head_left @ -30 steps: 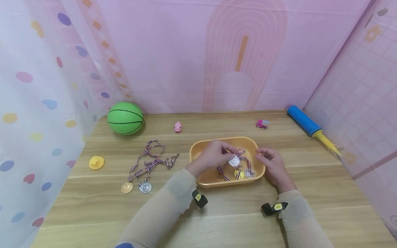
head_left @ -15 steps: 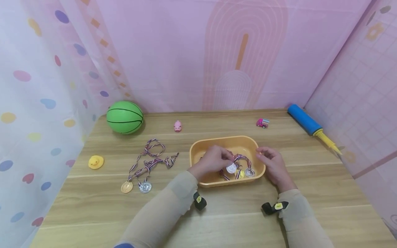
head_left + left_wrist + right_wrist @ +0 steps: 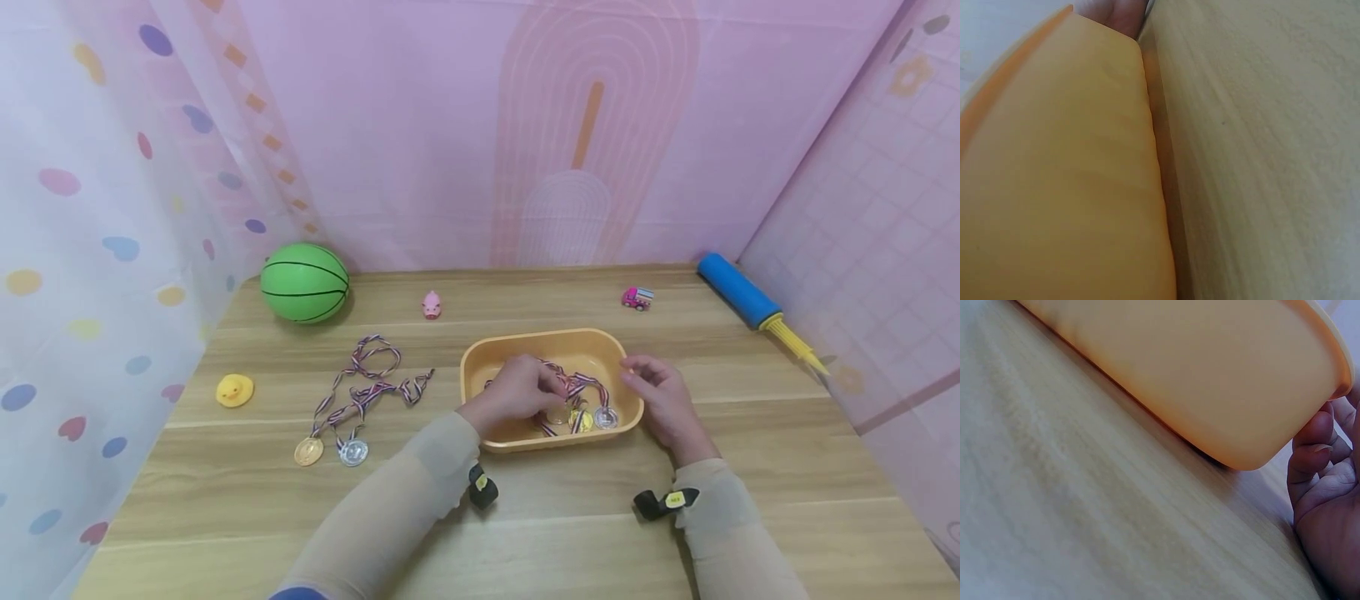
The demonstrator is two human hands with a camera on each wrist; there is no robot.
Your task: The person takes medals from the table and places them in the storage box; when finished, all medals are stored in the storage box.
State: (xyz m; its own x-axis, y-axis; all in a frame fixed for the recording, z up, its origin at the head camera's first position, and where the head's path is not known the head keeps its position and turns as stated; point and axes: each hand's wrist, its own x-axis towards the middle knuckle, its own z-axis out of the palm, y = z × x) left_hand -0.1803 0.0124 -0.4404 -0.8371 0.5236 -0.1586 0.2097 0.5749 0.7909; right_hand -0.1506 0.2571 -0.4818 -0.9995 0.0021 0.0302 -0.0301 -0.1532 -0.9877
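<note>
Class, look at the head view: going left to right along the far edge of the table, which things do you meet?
Green ball → pink pig toy → pink toy car → blue and yellow pump.

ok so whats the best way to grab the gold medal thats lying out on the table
Pinch the ribbon, coming from above. The gold medal lies flat on the table, leaving little edge to grip, while the ribbon loops loosely behind it. It tangles with the silver medal ribbon, so both may lift.
</note>
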